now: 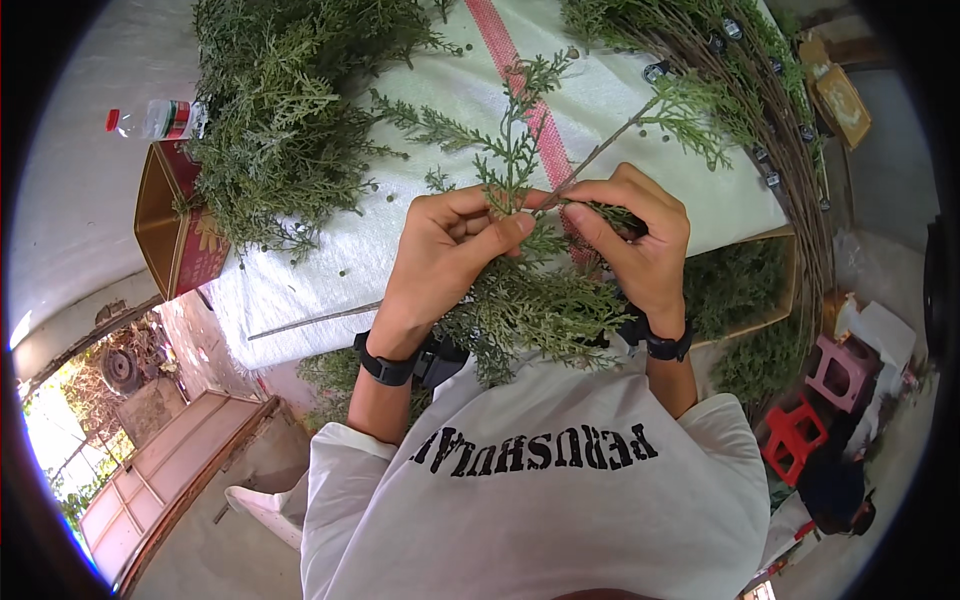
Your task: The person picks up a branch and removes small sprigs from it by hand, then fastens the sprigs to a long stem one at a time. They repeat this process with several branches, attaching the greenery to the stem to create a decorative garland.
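In front of my chest, both hands are closed on a leafy green cypress branch (545, 308). Thumb and index finger of my left hand (440, 252) pinch it near the middle, with scaly foliage rising above and hanging below the fingers. Close beside, my right hand (645, 235) pinches at the same joint. A thin brown stem (606, 147) slants from between the fingertips toward the upper right, ending near another green tuft. Fingers partly hide how the pieces meet there. A long bare stick (310, 320) lies by my left wrist, partly hidden behind it.
A white-covered table (300, 290) carries a red strip (500, 40). Heaped cypress foliage (290, 120) lies at left, beside a red-gold box (180, 225) and a plastic bottle (160, 120). Long stems (790, 130) with dark tags bundle at right, above a foliage-filled box (770, 300) and stools (795, 440).
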Tool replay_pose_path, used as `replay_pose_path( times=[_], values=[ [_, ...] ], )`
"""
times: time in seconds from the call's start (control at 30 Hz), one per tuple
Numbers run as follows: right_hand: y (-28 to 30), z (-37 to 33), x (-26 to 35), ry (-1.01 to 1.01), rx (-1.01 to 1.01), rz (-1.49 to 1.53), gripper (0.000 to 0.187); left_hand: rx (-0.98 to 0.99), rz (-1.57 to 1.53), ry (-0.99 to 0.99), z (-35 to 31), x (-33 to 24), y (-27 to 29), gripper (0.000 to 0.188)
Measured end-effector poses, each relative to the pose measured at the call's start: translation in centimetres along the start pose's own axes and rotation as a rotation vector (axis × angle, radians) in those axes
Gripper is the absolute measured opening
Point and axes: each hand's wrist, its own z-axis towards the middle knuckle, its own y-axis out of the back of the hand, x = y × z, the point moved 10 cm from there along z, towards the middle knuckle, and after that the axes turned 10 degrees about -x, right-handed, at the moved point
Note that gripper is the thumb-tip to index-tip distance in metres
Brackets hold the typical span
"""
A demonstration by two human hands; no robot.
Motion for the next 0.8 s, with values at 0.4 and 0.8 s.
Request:
replay_pose_path(
  times=[0.4,0.8],
  values=[
    [-0.1,-0.4,0.2,-0.026,0.014,-0.019,0.014,-0.005,0.007,-0.023,0.0,0.0,-0.1,0.024],
    [0.1,-0.1,0.8,-0.011,0.038,-0.080,0.014,0.028,0.004,-0.048,0.1,0.2,-0.1,0.023]
  ],
)
